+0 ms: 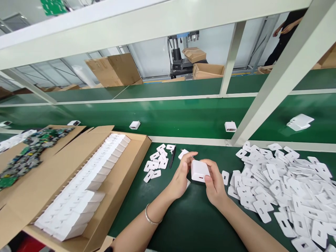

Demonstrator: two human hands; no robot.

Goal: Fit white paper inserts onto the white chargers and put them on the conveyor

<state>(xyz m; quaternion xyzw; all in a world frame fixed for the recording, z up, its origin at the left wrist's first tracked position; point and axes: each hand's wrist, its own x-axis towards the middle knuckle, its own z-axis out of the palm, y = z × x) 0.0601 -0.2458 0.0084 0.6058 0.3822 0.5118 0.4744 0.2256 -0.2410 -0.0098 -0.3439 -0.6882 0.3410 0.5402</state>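
Both hands, left hand (181, 175) and right hand (214, 185), fingers pinching white charger (199, 170) over worktop (189, 217). Risk: grip slips, charger drops among loose covers (283, 185); cover seated crooked.

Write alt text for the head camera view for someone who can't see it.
Two bare hands, left hand and right hand, hold a white charger housing over a green work mat. White cover plates lie heaped at right.

white charger housing (200, 170), white plastic plates (278, 189), green table mat (183, 217), brown cardboard box (123, 175).
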